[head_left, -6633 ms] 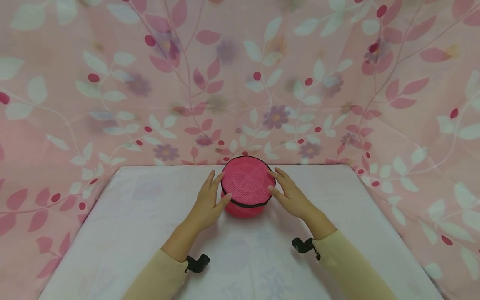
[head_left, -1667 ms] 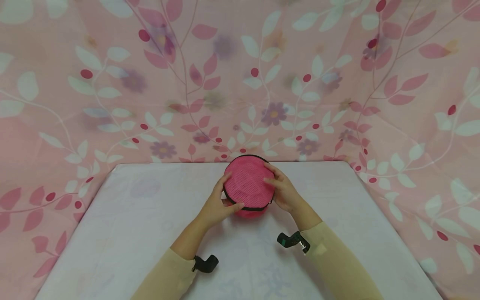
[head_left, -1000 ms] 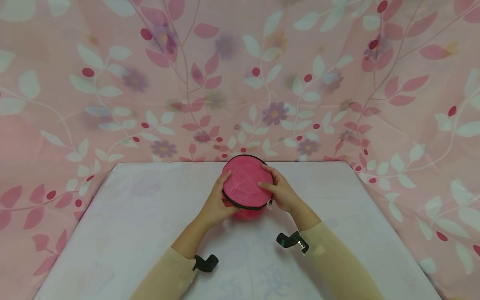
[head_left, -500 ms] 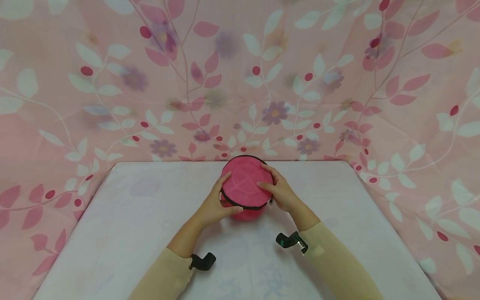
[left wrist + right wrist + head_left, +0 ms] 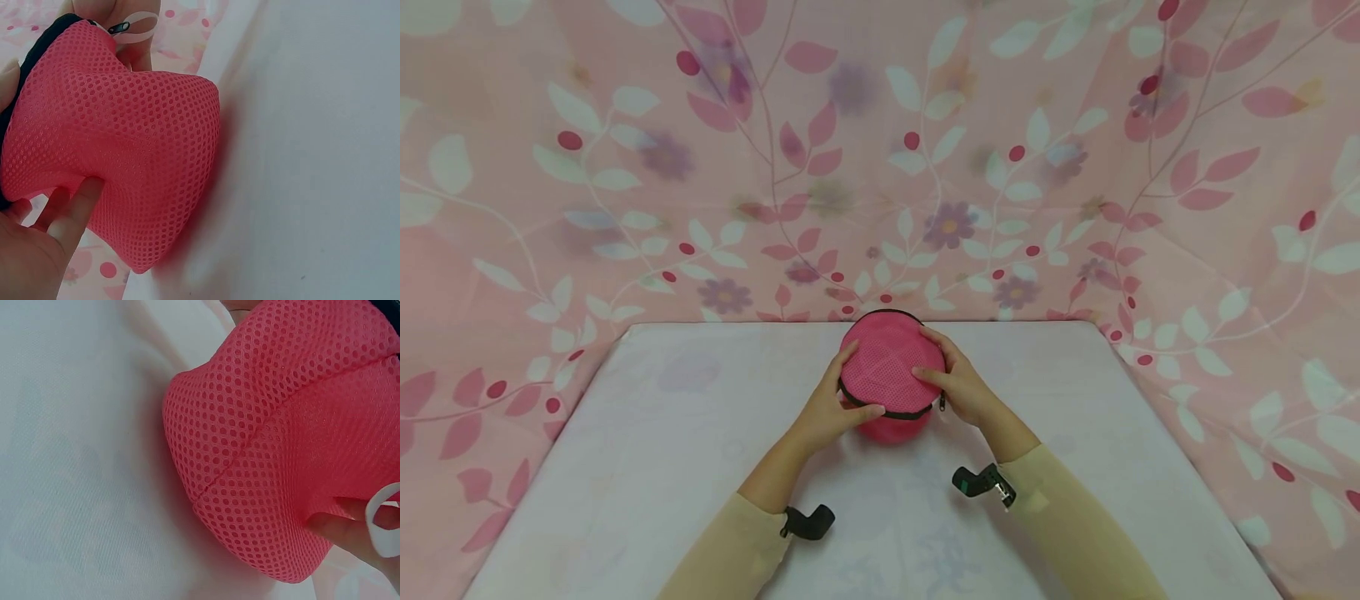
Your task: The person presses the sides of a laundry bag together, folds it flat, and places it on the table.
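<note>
A round pink mesh laundry bag with black trim is held upright at the table's far edge. My left hand grips its left side, the thumb lying along the front black rim. On the right, my right hand holds it with the thumb over the mesh top. In the left wrist view, fingertips press a dent into the side of the bag. The right wrist view likewise has fingers pushing into the mesh bag. A black zipper pull with a white loop hangs on the right hand's side.
The table wears a white cloth. Behind it and at both sides hangs a pink curtain with leaves and flowers. Small black cameras sit at both wrists.
Earliest, both hands were spread loosely at the bag's sides; now they grip it. In the last second, the left thumb has come up onto the front rim, and the bag has shifted slightly left.
</note>
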`<state>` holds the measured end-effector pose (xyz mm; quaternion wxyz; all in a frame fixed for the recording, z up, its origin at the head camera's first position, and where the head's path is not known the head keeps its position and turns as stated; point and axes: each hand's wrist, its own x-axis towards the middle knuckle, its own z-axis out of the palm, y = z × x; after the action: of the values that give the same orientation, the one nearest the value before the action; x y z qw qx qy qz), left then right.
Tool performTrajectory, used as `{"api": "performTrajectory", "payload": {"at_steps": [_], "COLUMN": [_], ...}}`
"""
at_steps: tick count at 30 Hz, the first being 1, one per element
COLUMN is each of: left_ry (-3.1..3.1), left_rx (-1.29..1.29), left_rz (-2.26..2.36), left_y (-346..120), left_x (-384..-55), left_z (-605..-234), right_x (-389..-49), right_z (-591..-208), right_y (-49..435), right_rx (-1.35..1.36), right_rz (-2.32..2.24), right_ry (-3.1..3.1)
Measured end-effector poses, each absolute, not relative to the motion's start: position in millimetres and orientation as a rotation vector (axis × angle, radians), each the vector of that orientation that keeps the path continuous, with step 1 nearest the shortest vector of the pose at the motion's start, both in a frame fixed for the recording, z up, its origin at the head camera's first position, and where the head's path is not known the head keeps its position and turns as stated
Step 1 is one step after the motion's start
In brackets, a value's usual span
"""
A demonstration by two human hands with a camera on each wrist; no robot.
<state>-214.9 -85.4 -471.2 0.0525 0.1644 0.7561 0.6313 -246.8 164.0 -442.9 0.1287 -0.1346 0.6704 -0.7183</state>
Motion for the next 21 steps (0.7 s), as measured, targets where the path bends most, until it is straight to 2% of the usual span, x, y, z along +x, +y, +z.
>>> {"api": "performTrajectory", "payload": {"at_steps": [21], "left_ry": [2.117], "left_rx": [0.494], "left_rz": [2.165], "left_y": [-79.0], "left_x": [-216.3], "left_z": [-471.9], "right_x": [-243.6], "right_z": [-446.8], "right_y": [163.5], "right_rx": [-0.436], "right_rz": [-2.111], "right_ry": [1.802]}}
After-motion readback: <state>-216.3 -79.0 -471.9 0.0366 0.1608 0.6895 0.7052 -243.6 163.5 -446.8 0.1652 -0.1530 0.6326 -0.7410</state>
